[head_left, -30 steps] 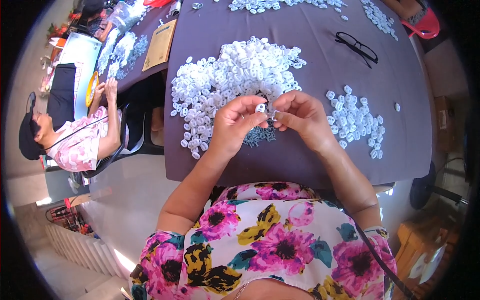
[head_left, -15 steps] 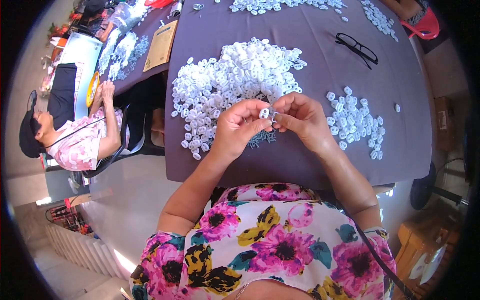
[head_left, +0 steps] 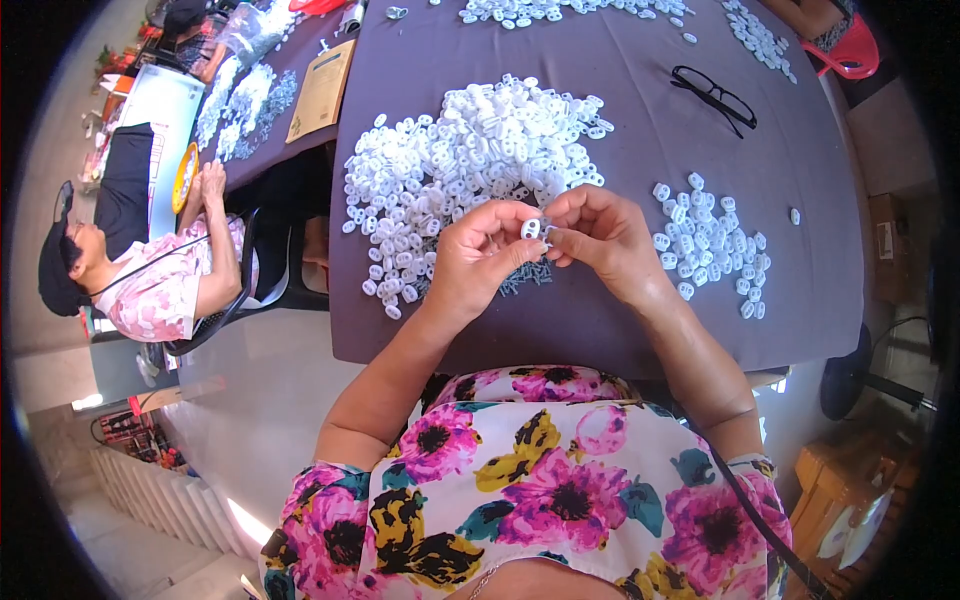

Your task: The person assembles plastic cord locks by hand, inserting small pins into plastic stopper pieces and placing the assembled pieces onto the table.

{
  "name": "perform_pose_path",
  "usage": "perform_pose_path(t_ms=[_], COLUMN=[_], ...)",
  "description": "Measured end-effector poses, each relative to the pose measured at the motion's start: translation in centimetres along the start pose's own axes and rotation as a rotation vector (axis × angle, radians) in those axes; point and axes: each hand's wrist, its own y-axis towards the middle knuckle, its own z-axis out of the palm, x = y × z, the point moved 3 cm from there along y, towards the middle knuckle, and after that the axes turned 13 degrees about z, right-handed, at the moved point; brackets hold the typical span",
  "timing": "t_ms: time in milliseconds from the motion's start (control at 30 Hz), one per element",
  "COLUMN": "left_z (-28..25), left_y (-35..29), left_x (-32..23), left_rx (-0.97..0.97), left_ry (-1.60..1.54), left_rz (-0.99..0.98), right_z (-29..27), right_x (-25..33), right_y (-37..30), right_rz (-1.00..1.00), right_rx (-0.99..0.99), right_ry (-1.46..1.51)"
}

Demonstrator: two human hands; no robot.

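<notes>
My left hand (head_left: 470,258) pinches a small white oval plastic piece with two holes (head_left: 531,229) between thumb and fingers. Close against it, my right hand (head_left: 608,240) has its thumb and forefinger pressed together on a small pale part (head_left: 548,233), too small to make out. Both hands are raised over the near edge of a large heap of white two-holed pieces (head_left: 510,125). Partly hidden under my fingers lies a small pile of grey pin-like parts (head_left: 525,276). To the right of my right hand is a smaller group of the white pieces (head_left: 705,240).
A dark cloth covers the table (head_left: 620,325). Black-framed eyeglasses (head_left: 712,98) lie at the far right. More white pieces (head_left: 560,10) line the far side. At left, a person (head_left: 165,270) sits by another table with a yellow dish (head_left: 185,178) and a brown clipboard-like board (head_left: 322,90).
My hands stay nearly in place, with the white piece turned very slightly between my fingers. The seated person's hands at left have shifted a little.
</notes>
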Motion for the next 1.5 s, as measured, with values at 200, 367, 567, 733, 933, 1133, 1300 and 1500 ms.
perform_pose_path(t_ms=[200,367,567,733,933,1133,1300,1500], left_z=[-0.03,0.36,0.18,0.75,0.39,0.55,0.5,0.36], left_y=[-0.06,0.08,-0.07,-0.07,-0.2,-0.15,0.07,-0.01], left_x=[-0.3,-0.76,-0.2,-0.37,-0.12,-0.35,-0.37,-0.73], left_rx=[-0.002,0.011,0.032,0.003,0.005,0.01,0.009,-0.024], left_ry=[0.068,0.048,0.052,0.044,0.054,0.041,0.064,0.022], left_rz=[0.027,0.036,0.04,0.054,0.063,0.064,0.053,0.085], right_z=[0.04,-0.01,0.15,-0.09,0.0,0.11,0.0,0.07], right_x=[-0.05,0.03,0.05,-0.27,-0.4,-0.34,-0.09,0.22], right_y=[0.01,0.05,0.07,0.23,0.25,0.21,0.29,0.12], right_rz=[0.005,0.005,-0.008,-0.027,-0.021,-0.016,-0.017,0.004], right_rx=[0.005,0.037,0.023,0.023,0.007,0.002,0.009,0.016], right_ry=[0.021,0.038,0.039,0.058,0.071,0.065,0.073,0.108])
